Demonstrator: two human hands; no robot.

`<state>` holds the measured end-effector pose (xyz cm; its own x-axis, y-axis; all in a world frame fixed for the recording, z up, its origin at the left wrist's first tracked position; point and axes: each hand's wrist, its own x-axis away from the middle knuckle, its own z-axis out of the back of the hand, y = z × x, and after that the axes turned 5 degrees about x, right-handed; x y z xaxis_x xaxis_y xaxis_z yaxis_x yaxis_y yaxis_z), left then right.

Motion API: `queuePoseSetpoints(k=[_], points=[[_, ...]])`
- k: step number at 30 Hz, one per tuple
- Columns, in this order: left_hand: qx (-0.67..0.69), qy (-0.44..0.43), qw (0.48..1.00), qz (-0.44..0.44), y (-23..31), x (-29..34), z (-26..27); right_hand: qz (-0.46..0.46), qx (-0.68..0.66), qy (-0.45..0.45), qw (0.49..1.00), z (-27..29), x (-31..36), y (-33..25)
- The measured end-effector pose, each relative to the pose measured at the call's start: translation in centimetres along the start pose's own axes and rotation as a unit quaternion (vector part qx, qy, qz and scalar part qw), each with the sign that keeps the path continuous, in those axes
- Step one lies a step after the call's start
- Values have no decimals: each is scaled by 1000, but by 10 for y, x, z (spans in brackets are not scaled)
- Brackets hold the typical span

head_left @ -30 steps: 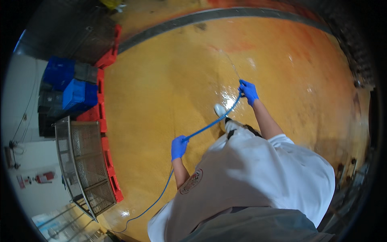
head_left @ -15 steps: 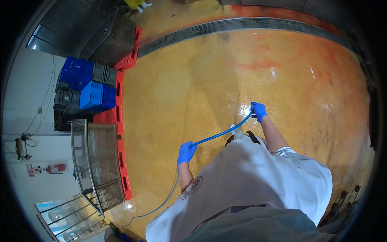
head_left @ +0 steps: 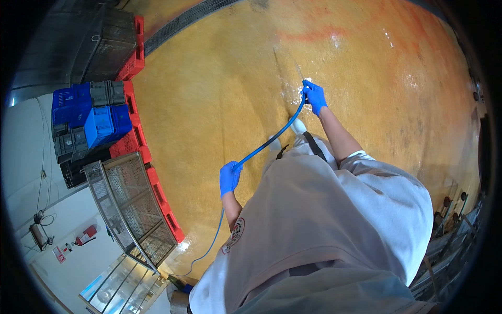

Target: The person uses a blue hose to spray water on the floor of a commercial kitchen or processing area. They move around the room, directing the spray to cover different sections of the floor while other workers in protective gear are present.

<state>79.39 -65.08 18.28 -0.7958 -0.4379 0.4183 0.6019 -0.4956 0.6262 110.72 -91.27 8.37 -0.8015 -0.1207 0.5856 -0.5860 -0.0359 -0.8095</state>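
Observation:
A blue hose [head_left: 272,139] runs between my two hands, both in blue gloves. Ahead of my body, my right hand [head_left: 315,97] is closed around its far end, where a thin jet of water leaves toward the floor. The nozzle there is mostly covered by my fingers. My left hand [head_left: 229,178] grips the hose further back, lower and to the left. From that hand the hose trails down past my left side to the floor near the wall. Wet, shiny patches lie on the yellow floor [head_left: 209,94] around my right hand and white boots [head_left: 298,126].
Along the left wall, red pallets [head_left: 161,196] carry stacked blue crates [head_left: 99,125] and grey crates [head_left: 107,93]. A metal mesh cart [head_left: 141,196] stands beside them. A fire extinguisher [head_left: 86,235] hangs on the wall. A drain grate [head_left: 188,20] crosses the floor far ahead. Metal racks [head_left: 455,235] stand at right.
My right hand with the hose end has moved forward and a little left. My left hand has also risen slightly. The view has turned, and a second boot now shows.

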Motion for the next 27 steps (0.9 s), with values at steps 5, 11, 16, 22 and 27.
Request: queuePoseSetpoints(k=[5, 11, 16, 22, 27], points=[[-11, -32, 999, 1, -10, -2, 22, 16, -24, 11, 1000, -13, 11, 2], [5, -27, 999, -27, -20, -3, 38, 43, -36, 11, 998, -32, 28, -11], [-4, -32, 998, -47, -18, -15, 40, 66, -26, 10, 997, -34, 19, -23], [0, -42, 998, -46, -11, -24, 37, 81, -62, 11, 995, -37, 13, -37], [-8, -48, 998, -29, -6, -28, 36, 82, -56, 14, 995, -36, 4, -35]])
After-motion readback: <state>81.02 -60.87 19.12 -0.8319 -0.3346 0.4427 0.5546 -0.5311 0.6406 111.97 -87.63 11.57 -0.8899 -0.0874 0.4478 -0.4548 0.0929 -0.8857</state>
